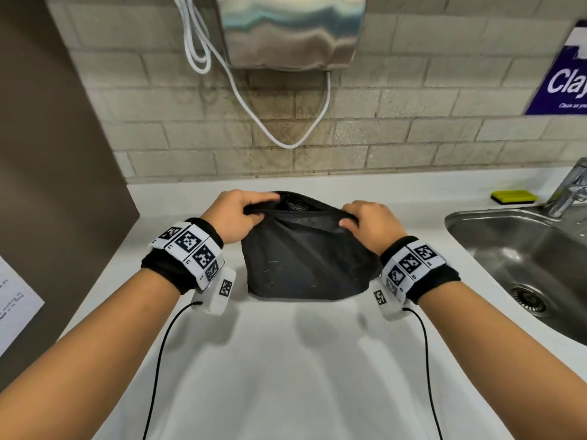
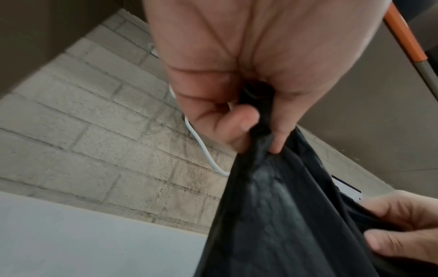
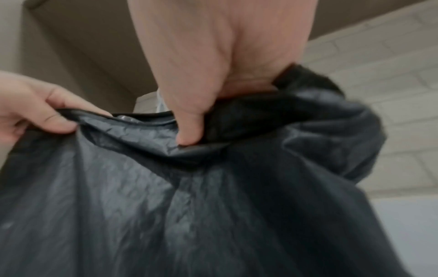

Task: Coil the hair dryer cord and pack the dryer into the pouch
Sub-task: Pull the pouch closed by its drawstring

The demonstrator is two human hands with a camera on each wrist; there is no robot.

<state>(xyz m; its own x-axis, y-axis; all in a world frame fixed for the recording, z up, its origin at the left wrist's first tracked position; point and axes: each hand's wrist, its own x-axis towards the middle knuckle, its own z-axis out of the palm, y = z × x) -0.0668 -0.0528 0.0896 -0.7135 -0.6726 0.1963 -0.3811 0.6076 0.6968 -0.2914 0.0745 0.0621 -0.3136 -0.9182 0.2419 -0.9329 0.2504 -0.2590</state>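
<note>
Black pouch (image 1: 305, 265) sits on the white counter (image 1: 286, 360), just left of the steel sink (image 1: 508, 249), mouth turned toward the brick wall (image 1: 413, 128). It bulges — something dark and ribbed shows through the mouth, which I take to be the dryer (image 1: 293, 204), already inside. No cord visible outside the pouch, so I judge the coiling done and the packing nearly finished; closing the mouth looks like what remains.

My left hand (image 1: 238, 217) pinches the mouth rim at its left end, thumb and fingers curled on bunched fabric; the left wrist view shows the cloth gathered tight in that pinch. My right hand (image 1: 365, 220) clamps the right end of the rim the same way, thumb tucked over the hem. The rim is stretched between the two grips.

Handling judgement: fabric looks thin, crinkly, a little slick — soft, no stiffness of its own, so it will sag wherever it is not held. The load inside is probably the only weight and may shift toward the bottom if lifted. Best hold is the doubled hem at the mouth, not the loose side panels.

Beyond the sink's far edge: a yellow sponge (image 1: 514, 196) and the tap (image 1: 568, 188). On the wall above the pouch, a steel dispenser (image 1: 292, 30) with a white cable (image 1: 286, 134) looping below it.
</note>
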